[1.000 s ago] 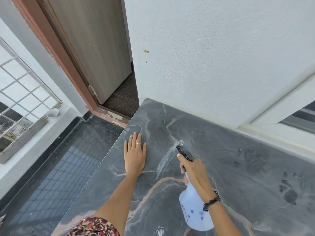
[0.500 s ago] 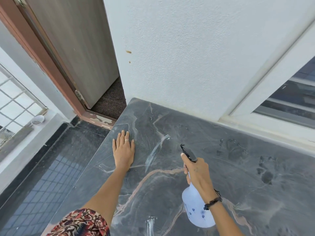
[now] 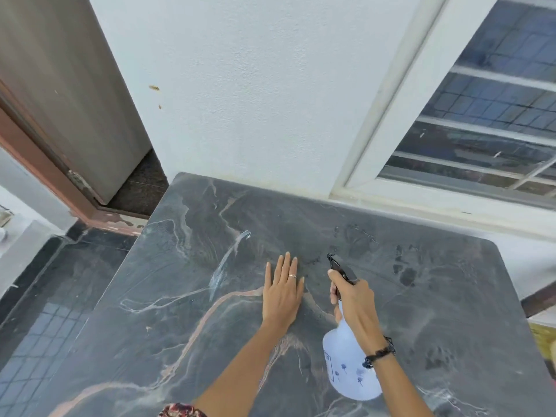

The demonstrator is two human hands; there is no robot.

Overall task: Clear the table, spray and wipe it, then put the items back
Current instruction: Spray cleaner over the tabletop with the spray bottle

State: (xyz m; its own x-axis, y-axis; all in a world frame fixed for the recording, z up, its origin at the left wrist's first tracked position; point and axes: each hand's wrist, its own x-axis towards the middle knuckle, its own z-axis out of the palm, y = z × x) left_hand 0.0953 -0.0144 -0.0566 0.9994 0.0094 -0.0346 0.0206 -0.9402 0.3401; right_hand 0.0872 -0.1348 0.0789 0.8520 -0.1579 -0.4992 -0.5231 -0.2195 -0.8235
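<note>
Right hand [image 3: 355,302] gripping spray bottle [image 3: 349,368]; left hand [image 3: 282,296] flat, fingers together, on table [image 3: 451,296], just beside.

The left hand [image 3: 282,293] lies flat with the palm down, its fingers [image 3: 287,264] straight and close together and pointing away from the person, with a thin ring on one of them. The left forearm is bare and stretches forward from the bottom of the view. The right hand [image 3: 353,302] is closed around what it holds, the index finger stretched forward on top, and a dark bracelet [image 3: 379,352] sits on the right wrist.
</note>
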